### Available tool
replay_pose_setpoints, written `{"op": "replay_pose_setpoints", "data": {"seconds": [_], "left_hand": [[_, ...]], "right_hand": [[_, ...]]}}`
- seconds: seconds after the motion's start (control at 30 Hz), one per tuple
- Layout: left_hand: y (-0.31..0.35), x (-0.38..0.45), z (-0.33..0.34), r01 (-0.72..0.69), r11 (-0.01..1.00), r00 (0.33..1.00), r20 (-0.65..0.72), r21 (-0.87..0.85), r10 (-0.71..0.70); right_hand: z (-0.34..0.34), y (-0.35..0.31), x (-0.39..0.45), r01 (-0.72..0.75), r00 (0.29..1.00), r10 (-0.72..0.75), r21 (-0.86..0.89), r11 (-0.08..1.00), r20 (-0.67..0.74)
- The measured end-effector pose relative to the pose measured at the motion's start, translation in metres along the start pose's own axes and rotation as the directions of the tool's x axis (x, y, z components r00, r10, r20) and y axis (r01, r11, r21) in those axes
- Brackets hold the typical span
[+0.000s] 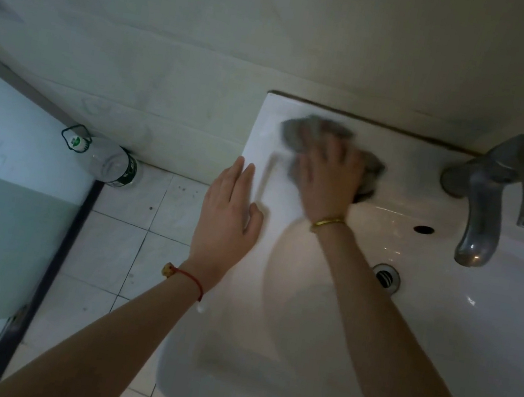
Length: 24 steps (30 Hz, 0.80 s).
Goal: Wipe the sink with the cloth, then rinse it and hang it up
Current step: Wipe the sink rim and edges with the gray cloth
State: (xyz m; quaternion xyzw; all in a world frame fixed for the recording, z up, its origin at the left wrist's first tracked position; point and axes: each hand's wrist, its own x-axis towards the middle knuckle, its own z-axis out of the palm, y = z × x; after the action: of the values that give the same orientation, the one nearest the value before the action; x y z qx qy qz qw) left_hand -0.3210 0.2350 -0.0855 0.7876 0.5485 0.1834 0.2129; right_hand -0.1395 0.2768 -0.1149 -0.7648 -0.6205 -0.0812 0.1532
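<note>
A white ceramic sink [262,354] fills the right half of the view, with a drain [387,276] in its bowl. My right hand [328,178] presses a grey cloth [313,130] flat on the sink's back left ledge; both are blurred by motion. My left hand [229,217] lies flat, fingers together, on the sink's left rim and holds nothing. A grey metal tap [489,198] stands on the back ledge to the right of the cloth, its spout over the bowl.
A clear plastic bottle [104,158] lies on the tiled floor against the wall, left of the sink. A frosted glass panel with a dark frame [12,191] stands at the far left. An overflow hole [423,229] sits beside the tap.
</note>
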Motion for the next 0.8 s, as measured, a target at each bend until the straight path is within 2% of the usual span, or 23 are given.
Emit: {"op": "replay_pose_setpoints", "data": {"seconds": [0.07,0.17,0.3,0.43,0.5,0.6,0.7,0.8], "left_hand": [[-0.002,0.001,0.001,-0.005,1.000,1.000,0.009,-0.011,0.005],[-0.005,0.003,0.001,-0.023,0.999,1.000,0.003,-0.049,0.023],[-0.005,-0.010,-0.005,-0.041,0.998,0.999,-0.001,-0.042,0.041],[-0.010,-0.049,-0.016,-0.152,0.986,0.987,0.062,0.072,0.148],[-0.017,-0.069,-0.022,-0.185,0.976,0.978,0.117,0.113,0.172],[-0.028,-0.094,-0.029,-0.215,0.968,0.969,0.155,0.132,0.194],[-0.033,-0.111,-0.034,-0.224,0.967,0.965,0.168,0.119,0.203],[-0.030,-0.131,-0.040,-0.243,0.961,0.957,0.195,0.129,0.215]], "right_hand": [[0.003,-0.033,-0.014,0.135,0.987,-0.136,0.019,0.991,0.081],[-0.006,-0.050,-0.054,0.067,0.996,-0.074,0.153,0.986,0.042],[-0.017,-0.029,-0.082,0.126,0.977,-0.160,0.227,0.966,0.138],[-0.019,-0.040,-0.060,-0.053,0.960,0.014,0.132,0.990,0.279],[-0.027,-0.050,-0.067,-0.088,0.948,0.046,0.121,0.989,0.315],[-0.046,-0.054,-0.108,-0.064,0.926,-0.027,0.225,0.972,0.378],[-0.079,-0.059,-0.164,-0.042,0.869,-0.144,0.361,0.932,0.473],[-0.117,-0.060,-0.205,0.019,0.790,-0.259,0.401,0.916,0.556]]}}
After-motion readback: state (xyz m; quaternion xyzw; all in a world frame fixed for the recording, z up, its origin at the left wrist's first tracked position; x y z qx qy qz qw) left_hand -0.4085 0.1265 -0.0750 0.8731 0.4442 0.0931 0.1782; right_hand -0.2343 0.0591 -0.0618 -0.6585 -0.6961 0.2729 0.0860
